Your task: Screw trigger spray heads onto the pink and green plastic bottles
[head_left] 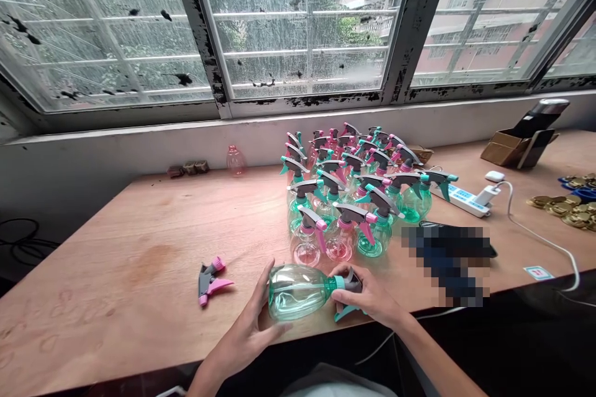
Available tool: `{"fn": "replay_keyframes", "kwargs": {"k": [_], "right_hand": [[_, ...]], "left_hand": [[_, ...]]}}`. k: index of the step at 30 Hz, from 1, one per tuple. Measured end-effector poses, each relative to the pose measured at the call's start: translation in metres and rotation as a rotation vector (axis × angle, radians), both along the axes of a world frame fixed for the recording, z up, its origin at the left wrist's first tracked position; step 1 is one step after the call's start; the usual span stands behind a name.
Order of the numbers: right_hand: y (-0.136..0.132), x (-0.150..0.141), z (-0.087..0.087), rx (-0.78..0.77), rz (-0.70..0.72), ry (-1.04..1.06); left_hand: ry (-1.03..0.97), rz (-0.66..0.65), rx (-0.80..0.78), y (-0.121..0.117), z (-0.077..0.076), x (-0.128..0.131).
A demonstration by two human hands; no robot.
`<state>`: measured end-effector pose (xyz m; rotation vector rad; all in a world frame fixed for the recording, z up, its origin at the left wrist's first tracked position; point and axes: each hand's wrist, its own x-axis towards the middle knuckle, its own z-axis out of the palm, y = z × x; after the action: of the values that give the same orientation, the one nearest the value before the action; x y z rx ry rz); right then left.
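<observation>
A green transparent spray bottle (298, 291) lies on its side in the air over the table's front edge, its base to the left. My left hand (254, 313) cups the base, fingers on the far side and thumb below. My right hand (367, 298) grips the grey and teal trigger head (350, 282) at the bottle's neck. Left of my hands, a loose grey and pink trigger head (212, 280) rests on the wood. Just behind my hands, several pink and green spray bottles (339, 248) stand upright in a close group, trigger heads fitted.
A pink bottle without a head (236, 161) stands near the wall, beside small brown blocks (189, 168). To the right are a white power strip (460, 200) with a cable, a blurred dark object (456, 260), gold-coloured pieces (565, 208) and a cardboard box (507, 150).
</observation>
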<state>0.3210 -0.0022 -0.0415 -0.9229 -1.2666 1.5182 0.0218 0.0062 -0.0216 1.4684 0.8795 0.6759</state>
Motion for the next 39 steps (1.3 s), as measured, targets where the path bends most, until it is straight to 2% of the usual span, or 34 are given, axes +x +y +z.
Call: {"fn": "replay_keyframes", "kwargs": {"k": [33, 39], "right_hand": [[0.0016, 0.0008, -0.0009, 0.001, 0.006, 0.009], [0.0008, 0.0015, -0.0016, -0.001, -0.002, 0.005]], "left_hand": [[-0.046, 0.007, -0.041, 0.0006, -0.0048, -0.0027], [-0.03, 0.004, -0.022, 0.0003, -0.0012, -0.0022]]}}
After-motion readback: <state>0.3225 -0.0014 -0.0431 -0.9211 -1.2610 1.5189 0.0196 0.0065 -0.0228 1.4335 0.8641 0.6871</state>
